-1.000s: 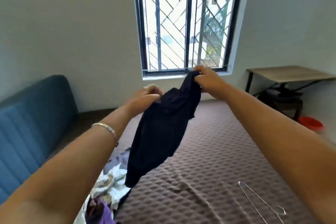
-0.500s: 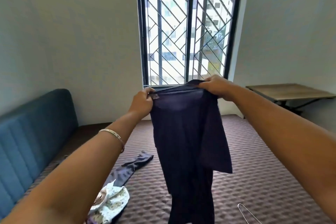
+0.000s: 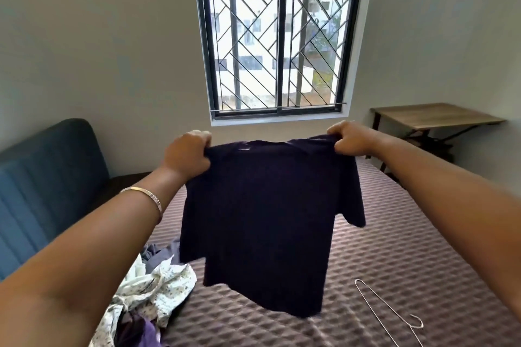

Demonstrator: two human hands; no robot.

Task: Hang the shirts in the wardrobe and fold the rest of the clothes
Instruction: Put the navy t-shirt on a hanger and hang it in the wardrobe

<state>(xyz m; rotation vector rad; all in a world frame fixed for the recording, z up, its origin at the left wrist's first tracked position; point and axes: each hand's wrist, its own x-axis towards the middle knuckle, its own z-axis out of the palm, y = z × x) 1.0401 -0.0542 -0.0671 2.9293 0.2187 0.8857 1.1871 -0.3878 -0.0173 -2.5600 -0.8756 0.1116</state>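
Note:
A dark navy T-shirt hangs spread out in the air above the bed. My left hand grips its left shoulder and my right hand grips its right shoulder, both with fingers curled into the cloth. One short sleeve hangs free at the right. A thin wire hanger lies on the mattress at the lower right. A pile of other clothes, white flowered cloth with grey and purple pieces, lies at the lower left beside my left forearm.
The quilted brown mattress fills the foreground. A blue padded headboard or sofa back runs along the left. A barred window is straight ahead. A wooden folding table stands by the right wall.
The shirt was bunched between my hands, then hung narrow. My hands have moved apart and it is now stretched wide by the shoulders.

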